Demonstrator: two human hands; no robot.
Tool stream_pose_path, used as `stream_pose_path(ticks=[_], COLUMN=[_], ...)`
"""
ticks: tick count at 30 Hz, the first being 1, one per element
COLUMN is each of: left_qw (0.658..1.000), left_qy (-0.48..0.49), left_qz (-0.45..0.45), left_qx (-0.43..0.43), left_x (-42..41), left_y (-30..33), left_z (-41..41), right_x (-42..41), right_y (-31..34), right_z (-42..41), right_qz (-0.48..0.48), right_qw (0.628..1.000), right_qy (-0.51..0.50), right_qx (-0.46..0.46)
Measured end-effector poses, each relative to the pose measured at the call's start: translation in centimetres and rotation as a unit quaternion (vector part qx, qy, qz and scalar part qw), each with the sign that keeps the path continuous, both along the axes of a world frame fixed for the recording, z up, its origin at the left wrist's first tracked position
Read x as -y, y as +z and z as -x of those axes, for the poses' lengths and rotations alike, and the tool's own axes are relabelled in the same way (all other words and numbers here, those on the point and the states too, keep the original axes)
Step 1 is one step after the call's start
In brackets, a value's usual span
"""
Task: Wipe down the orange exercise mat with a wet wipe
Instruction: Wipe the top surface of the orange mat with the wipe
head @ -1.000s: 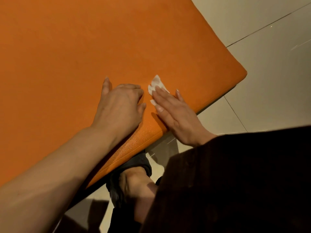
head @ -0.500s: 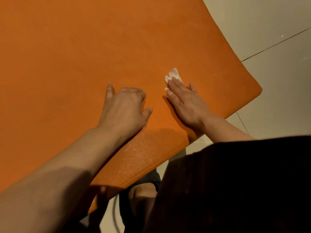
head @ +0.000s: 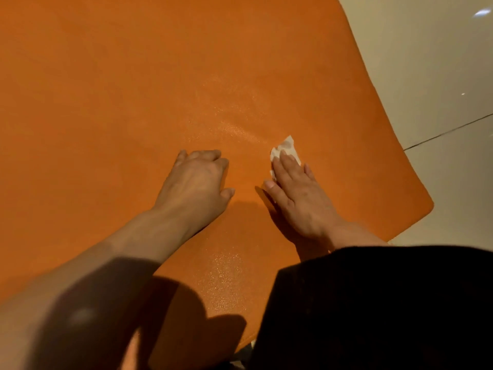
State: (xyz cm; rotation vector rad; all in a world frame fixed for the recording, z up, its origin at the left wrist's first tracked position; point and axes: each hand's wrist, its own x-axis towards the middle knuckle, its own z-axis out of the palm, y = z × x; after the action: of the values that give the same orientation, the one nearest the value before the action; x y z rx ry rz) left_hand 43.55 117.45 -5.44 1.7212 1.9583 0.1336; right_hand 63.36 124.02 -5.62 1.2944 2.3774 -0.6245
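On the orange mat (head: 133,102) both hands lie apart — right hand (head: 298,198) flat on the wipe (head: 286,146), left hand (head: 197,182) bare.

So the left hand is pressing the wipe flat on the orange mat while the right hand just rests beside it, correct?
Not quite: the hands are swapped. The head view shows the right hand pressing the white wipe flat on the orange mat under straight fingers, while the left hand just rests beside it.
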Motion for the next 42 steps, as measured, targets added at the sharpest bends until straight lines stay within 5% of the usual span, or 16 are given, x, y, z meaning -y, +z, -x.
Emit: stream_pose_path(ticks=[5,11,17,23,28,34,39,42], left_qw=[0.999,0.999,0.997,0.996,0.994,0.992,0.989,0.99], left_qy=[0.02,0.017,0.038,0.032,0.044,0.044,0.06,0.057], left_qz=[-0.023,-0.047,-0.073,-0.079,-0.097,-0.113,-0.125,-0.12], left_qx=[0.014,0.005,-0.003,-0.019,-0.03,-0.039,-0.052,-0.054], left_x=[-1.3,-3.1,-4.8,-6.7,-7.8,-9.1,-11.1,-12.2], left_y=[-0.9,-1.7,-2.4,-3.0,-3.4,-3.6,-3.7,-3.8], left_z=[0.9,2.0,3.1,4.4,5.2,6.1,7.5,8.2], right_x=[-1.7,-5.8,-6.3,-9.0,-9.7,-14.2,-14.2,-17.3], right_y=[-0.6,-2.0,-2.5,-3.5,-3.8,-4.6,-4.6,-5.0], right_z=[2.0,3.4,5.2,6.8,9.0,10.6,12.6,13.1], right_qz=[0.034,-0.041,-0.026,-0.092,-0.076,-0.133,-0.114,-0.136], right_qw=[0.989,0.999,0.983,0.993,0.974,0.986,0.971,0.973], right_qy=[0.125,-0.002,0.162,0.037,0.186,0.049,0.182,0.15], right_qx=[-0.067,-0.034,-0.084,-0.07,-0.107,-0.091,-0.106,-0.11])
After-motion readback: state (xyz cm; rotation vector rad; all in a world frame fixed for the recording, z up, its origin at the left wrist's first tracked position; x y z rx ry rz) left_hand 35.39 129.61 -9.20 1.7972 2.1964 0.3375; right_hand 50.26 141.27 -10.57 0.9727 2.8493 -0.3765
